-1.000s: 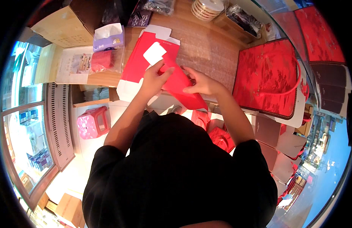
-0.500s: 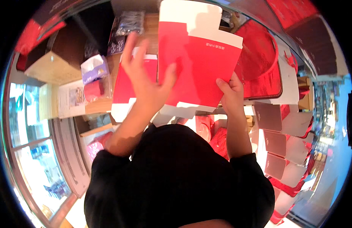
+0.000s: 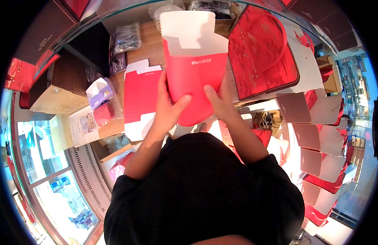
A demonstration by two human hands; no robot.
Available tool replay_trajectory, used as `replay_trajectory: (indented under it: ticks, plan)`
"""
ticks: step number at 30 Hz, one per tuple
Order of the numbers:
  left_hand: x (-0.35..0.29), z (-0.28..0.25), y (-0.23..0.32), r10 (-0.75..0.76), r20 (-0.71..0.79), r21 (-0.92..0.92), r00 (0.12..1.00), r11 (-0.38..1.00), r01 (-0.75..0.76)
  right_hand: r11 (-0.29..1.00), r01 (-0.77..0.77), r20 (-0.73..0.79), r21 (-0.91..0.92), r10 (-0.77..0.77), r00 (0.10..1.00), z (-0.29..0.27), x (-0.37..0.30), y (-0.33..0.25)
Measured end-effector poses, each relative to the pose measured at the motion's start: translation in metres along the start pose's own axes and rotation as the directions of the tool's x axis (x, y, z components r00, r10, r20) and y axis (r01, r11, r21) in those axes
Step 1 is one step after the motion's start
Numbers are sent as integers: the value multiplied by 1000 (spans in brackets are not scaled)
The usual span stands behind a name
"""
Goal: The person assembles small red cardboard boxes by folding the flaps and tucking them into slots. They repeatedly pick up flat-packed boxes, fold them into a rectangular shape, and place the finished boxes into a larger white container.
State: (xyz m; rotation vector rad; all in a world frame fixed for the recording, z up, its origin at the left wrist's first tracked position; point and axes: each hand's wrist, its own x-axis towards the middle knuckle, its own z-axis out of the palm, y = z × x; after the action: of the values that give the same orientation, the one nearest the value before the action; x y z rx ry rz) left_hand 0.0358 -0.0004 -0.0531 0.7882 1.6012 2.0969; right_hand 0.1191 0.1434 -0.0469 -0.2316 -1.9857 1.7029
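A red cardboard box blank with white inner flaps [image 3: 195, 67] is held upright in front of me, bowed into a rounded shape. My left hand [image 3: 167, 107] grips its lower left edge, thumb across the red face. My right hand [image 3: 218, 102] holds its lower right edge, thumb pressed on the front. A second flat red and white box blank [image 3: 141, 98] lies on the wooden table [image 3: 142, 51] just left of my left hand.
A large red patterned bag with a handle [image 3: 262, 49] lies at the right on the table. A tissue box [image 3: 100, 92] and brown cartons [image 3: 56, 100] sit at left. Several flat pinkish-brown blanks [image 3: 319, 134] are stacked at right. Clear packets [image 3: 125, 38] lie at the back.
The red blank was being folded low on the table, then lifted up before me. It is now bowed open between both hands, held a little farther off.
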Motion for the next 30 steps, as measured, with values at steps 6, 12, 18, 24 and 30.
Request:
replay_trajectory:
  ticks: [6,12,18,24,30]
  plan:
    - [-1,-19,4,24,-15,-77,1000,997,-25,896,-205,238,393,117,964,-12,-1,-23]
    - [-11,-25,11,0,71,64,997,998,-5,925,-234,201,299,179,963,-20,13,-31]
    - [6,-11,47,199,-124,122,972,975,-185,943,-195,247,269,128,961,-13,8,-37]
    - [9,-22,54,191,-5,288,982,940,-182,937,348,146,30,-348,926,-25,21,-59]
    - [12,-21,68,277,87,276,957,916,-290,907,420,305,-14,-396,866,-35,22,-75]
